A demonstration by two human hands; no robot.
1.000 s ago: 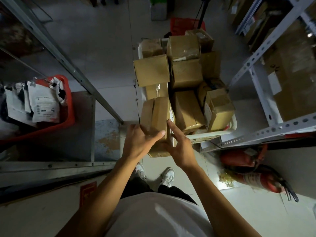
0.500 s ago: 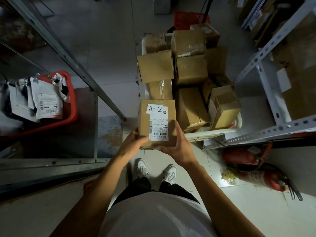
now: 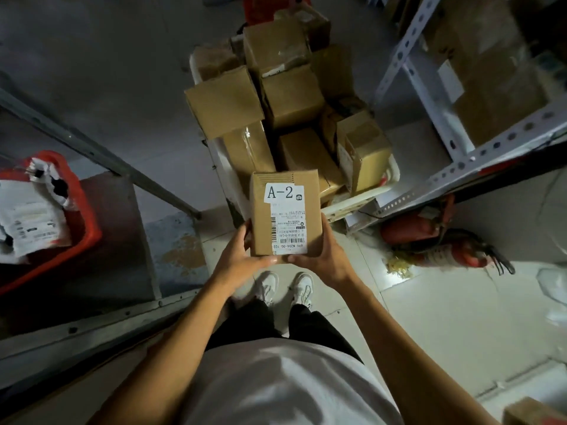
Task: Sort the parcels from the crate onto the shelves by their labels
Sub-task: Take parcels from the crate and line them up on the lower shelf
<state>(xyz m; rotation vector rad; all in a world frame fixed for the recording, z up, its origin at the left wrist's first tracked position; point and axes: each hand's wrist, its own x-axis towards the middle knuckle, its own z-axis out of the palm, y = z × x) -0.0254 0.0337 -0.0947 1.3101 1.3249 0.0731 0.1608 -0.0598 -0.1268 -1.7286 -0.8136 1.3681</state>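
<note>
I hold a small brown cardboard parcel (image 3: 310, 207) flat in front of me, its white label reading "A-2" turned up. My left hand (image 3: 237, 259) grips its lower left edge and my right hand (image 3: 322, 256) grips its lower right edge. Just beyond it on the floor stands the white crate (image 3: 362, 200), piled with several more brown cardboard parcels (image 3: 291, 96). A grey metal shelf (image 3: 92, 240) lies at my left and a white perforated metal shelf (image 3: 478, 154) at my right.
A red bin (image 3: 89, 228) with white mailer bags sits on the left shelf. Cardboard boxes (image 3: 497, 87) fill the right shelf. Two red fire extinguishers (image 3: 429, 240) lie on the tiled floor at the right. My white shoes (image 3: 285, 286) stand below the parcel.
The parcel was lifted out of the crate and turned label up. Both hands have since brought it closer to me and higher, and the view has tilted down a little.
</note>
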